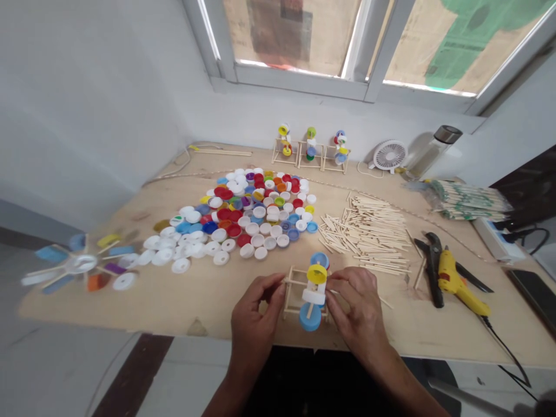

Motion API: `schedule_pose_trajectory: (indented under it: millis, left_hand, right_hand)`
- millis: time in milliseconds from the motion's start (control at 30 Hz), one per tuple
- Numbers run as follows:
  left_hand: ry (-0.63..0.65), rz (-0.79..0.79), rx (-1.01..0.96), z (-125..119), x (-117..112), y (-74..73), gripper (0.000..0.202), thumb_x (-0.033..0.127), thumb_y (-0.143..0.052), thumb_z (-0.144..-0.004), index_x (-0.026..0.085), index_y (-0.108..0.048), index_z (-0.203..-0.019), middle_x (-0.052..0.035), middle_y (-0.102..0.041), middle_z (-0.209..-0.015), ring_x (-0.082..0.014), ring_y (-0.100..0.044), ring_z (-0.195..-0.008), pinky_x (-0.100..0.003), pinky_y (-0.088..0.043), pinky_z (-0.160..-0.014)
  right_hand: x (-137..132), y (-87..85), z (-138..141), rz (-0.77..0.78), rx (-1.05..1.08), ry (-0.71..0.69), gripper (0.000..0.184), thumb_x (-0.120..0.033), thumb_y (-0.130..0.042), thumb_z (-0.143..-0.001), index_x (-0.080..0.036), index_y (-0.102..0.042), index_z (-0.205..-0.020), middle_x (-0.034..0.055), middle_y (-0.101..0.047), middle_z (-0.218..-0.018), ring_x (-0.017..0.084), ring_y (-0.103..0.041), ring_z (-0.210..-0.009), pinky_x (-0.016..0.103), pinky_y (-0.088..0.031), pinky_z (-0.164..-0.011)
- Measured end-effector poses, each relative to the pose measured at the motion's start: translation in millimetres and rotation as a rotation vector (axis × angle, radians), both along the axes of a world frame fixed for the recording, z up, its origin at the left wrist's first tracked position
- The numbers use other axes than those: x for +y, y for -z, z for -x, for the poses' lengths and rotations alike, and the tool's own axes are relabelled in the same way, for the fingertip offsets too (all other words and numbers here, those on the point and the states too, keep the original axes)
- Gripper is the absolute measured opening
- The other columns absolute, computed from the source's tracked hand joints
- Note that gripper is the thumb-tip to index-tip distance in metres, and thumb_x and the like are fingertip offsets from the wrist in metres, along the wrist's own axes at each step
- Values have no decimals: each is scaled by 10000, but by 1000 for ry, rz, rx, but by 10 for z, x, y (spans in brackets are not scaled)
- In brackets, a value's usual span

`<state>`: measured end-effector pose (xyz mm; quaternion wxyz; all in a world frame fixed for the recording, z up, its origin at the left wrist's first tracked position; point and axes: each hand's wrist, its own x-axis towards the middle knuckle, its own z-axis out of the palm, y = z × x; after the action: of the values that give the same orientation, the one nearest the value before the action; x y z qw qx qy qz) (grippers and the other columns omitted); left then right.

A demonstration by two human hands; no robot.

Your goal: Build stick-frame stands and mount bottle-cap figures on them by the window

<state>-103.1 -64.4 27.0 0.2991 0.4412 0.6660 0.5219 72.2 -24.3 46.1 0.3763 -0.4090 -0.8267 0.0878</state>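
Near the table's front edge stands a small wooden stick frame (pixel 292 289) carrying a wheel of bottle caps (pixel 314 292): yellow, white and blue caps on sticks round an axle. My left hand (pixel 255 315) pinches the left end of the axle stick. My right hand (pixel 357 307) is closed on the frame's right side, beside the cap wheel. Both hands hold the model just above the tabletop.
A spread of coloured and white bottle caps (pixel 243 217) lies left of centre, a heap of short wooden sticks (pixel 369 231) to the right. Pliers (pixel 432 263) and a yellow glue gun (pixel 456 284) lie at right. Three finished cap models (pixel 310 149), a small fan (pixel 390 155) and a bottle (pixel 434 150) stand at the back. A blurred cap wheel (pixel 82 265) lies at far left.
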Motion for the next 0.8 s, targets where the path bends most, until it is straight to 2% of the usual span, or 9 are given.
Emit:
schedule_pose_trajectory:
  millis: [333, 600, 800]
  left_hand:
    - [-9, 23, -31, 15, 34, 63, 235, 397, -612, -765, 206, -681, -884, 1, -677, -804, -141, -618, -723, -257, -508, -711]
    - [-61, 48, -19, -16, 48, 2, 248, 433, -626, -737, 216, -688, -840, 12, -667, -738, -146, -612, -698, -267, -499, -721]
    - [-40, 70, -2, 11, 47, 1, 267, 446, -630, -725, 214, -685, -844, 8, -674, -744, -156, -623, -701, -280, -508, -730]
  right_hand:
    - [3, 25, 10, 63, 37, -4, 101, -133, -557, -868, -209, -618, -894, 37, -649, -896, 191, -555, -858, 374, -372, -782]
    - [8, 48, 8, 108, 95, 9, 108, -132, -553, -860, -219, -608, -891, 18, -653, -887, 176, -561, -838, 358, -366, -772]
    - [32, 74, 20, 147, 125, -4, 101, -128, -553, -854, -215, -600, -874, 15, -651, -880, 169, -557, -828, 353, -361, -767]
